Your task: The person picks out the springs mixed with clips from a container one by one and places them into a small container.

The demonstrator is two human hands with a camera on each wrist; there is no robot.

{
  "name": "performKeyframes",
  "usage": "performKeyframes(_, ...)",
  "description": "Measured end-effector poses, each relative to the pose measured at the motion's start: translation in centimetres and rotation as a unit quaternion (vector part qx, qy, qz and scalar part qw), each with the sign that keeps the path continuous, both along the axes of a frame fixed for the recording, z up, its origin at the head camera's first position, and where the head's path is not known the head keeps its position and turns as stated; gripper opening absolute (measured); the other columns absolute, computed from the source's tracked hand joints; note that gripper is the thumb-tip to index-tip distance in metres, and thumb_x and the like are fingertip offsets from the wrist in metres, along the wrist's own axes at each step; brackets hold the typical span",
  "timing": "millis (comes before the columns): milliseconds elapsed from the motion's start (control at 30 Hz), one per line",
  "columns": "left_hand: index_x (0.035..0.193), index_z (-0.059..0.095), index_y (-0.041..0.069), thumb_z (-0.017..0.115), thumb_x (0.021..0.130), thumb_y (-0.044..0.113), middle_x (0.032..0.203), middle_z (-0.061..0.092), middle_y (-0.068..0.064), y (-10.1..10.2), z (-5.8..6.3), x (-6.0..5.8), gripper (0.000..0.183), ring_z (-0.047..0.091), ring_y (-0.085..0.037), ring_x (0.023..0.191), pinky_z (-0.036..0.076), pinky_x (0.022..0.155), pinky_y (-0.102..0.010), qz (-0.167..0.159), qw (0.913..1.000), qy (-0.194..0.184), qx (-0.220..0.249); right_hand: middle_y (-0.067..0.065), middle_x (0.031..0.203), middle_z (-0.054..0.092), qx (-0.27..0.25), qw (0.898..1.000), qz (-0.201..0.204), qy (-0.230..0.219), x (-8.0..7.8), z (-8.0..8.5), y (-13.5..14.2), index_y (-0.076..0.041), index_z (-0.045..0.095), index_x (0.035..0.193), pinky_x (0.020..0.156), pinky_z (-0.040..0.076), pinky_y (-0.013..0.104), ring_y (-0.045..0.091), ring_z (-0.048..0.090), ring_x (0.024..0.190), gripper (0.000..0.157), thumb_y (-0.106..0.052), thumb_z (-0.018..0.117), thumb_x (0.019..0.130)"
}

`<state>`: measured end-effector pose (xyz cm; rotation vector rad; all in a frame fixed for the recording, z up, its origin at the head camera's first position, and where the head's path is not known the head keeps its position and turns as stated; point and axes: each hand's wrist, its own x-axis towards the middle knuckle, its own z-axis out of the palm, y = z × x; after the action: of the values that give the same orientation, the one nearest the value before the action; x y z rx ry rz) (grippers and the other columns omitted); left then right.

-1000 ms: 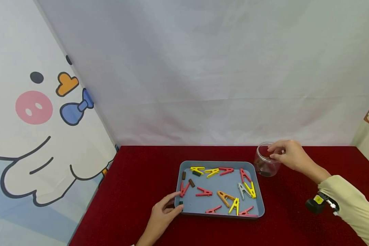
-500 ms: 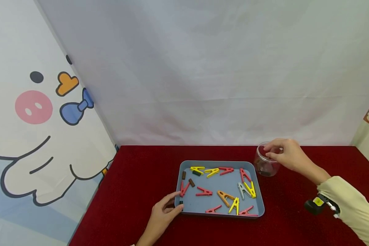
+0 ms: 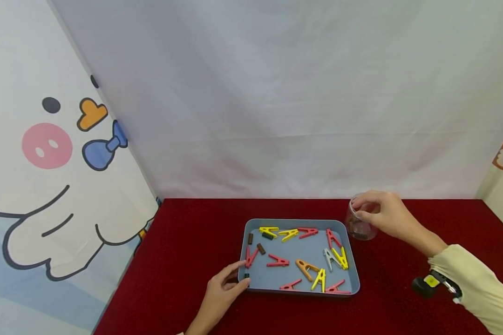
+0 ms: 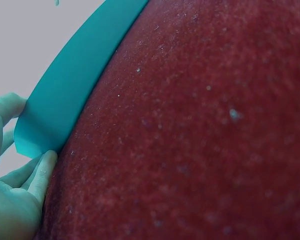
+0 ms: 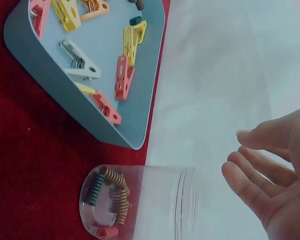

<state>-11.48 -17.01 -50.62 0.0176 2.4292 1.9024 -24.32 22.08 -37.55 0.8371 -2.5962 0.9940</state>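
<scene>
My left hand (image 3: 220, 291) grips the near left corner of a blue-grey tray (image 3: 272, 292); in the left wrist view its fingers and thumb sit around that corner. Plastic clothespins in red, yellow, orange and grey lie scattered in the tray, such as an orange clothespin (image 3: 305, 269). Several springs lie toward its left side, among them a brown spring (image 3: 261, 249) and a dark green spring (image 3: 267, 236). Above the mouth of a clear jar (image 5: 155, 200) is my right hand (image 5: 277, 175), fingers loosely bent and nothing between them. Brown, green and red springs rest at the jar's bottom.
A dark red cloth (image 3: 193, 242) covers the table. White fabric (image 3: 276, 116) hangs behind it, and a cartoon-printed panel (image 3: 67, 186) stands at the left. The jar is just beyond the tray's right side.
My right hand has shifted slightly left over the jar's mouth. My left hand stays at the tray corner, and the clothespins lie as before.
</scene>
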Motion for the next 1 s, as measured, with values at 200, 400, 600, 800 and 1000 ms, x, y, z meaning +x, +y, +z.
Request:
performKeyframes(200, 0.132, 0.057, 0.022, 0.069, 0.088, 0.030, 0.130, 0.055, -0.010, -0.1, 0.0, 0.0, 0.046, 0.058, -0.022, 0.108, 0.051, 0.078, -0.025, 0.000, 1.0000, 0.006, 0.000, 0.007, 0.096, 0.067, 0.001, 1.000, 0.011, 0.010, 0.3, -0.1, -0.6, -0.008, 0.072, 0.091, 0.057, 0.051, 0.026, 0.012, 0.061, 0.072, 0.020, 0.006, 0.074, 0.076)
performKeyframes(400, 0.133, 0.056, 0.021, 0.068, 0.088, 0.029, 0.129, 0.054, -0.010, -0.1, -0.2, 0.0, 0.047, 0.058, -0.022, 0.108, 0.051, 0.078, -0.025, 0.000, 1.0000, 0.010, 0.000, 0.004, 0.096, 0.067, 0.006, 1.000, 0.016, 0.012, 0.7, -0.3, -1.2, -0.008, 0.072, 0.092, 0.059, 0.052, 0.026, 0.011, 0.061, 0.074, 0.022, 0.006, 0.074, 0.076)
performKeyframes(600, 0.134, 0.054, 0.021, 0.069, 0.089, 0.028, 0.131, 0.053, -0.009, 0.1, 0.0, 0.3, 0.048, 0.057, -0.023, 0.110, 0.051, 0.078, -0.025, -0.001, 0.9999, 0.012, 0.003, 0.003, 0.096, 0.067, -0.005, 0.999, 0.038, 0.032, 1.4, -0.2, -2.1, -0.009, 0.072, 0.092, 0.059, 0.052, 0.024, 0.009, 0.061, 0.074, 0.022, 0.005, 0.076, 0.075)
performKeyframes(800, 0.137, 0.052, 0.017, 0.068, 0.089, 0.024, 0.135, 0.050, -0.012, 0.1, 0.0, 0.3, 0.051, 0.053, -0.027, 0.115, 0.050, 0.079, -0.024, -0.008, 0.9997, 0.022, -0.011, 0.001, 0.094, 0.067, -0.014, 0.997, 0.057, 0.047, 1.8, -0.1, -2.8, -0.011, 0.072, 0.091, 0.058, 0.052, 0.026, 0.008, 0.061, 0.073, 0.027, 0.007, 0.077, 0.072)
performKeyframes(1000, 0.138, 0.050, 0.016, 0.068, 0.089, 0.023, 0.134, 0.050, -0.012, 0.0, 0.0, 0.5, 0.052, 0.052, -0.028, 0.116, 0.050, 0.080, -0.025, -0.006, 0.9996, 0.022, -0.015, -0.001, 0.092, 0.067, -0.013, 0.997, 0.069, 0.023, 2.2, -0.2, -3.7, -0.012, 0.071, 0.094, 0.060, 0.052, 0.028, 0.006, 0.059, 0.073, 0.027, 0.006, 0.076, 0.074)
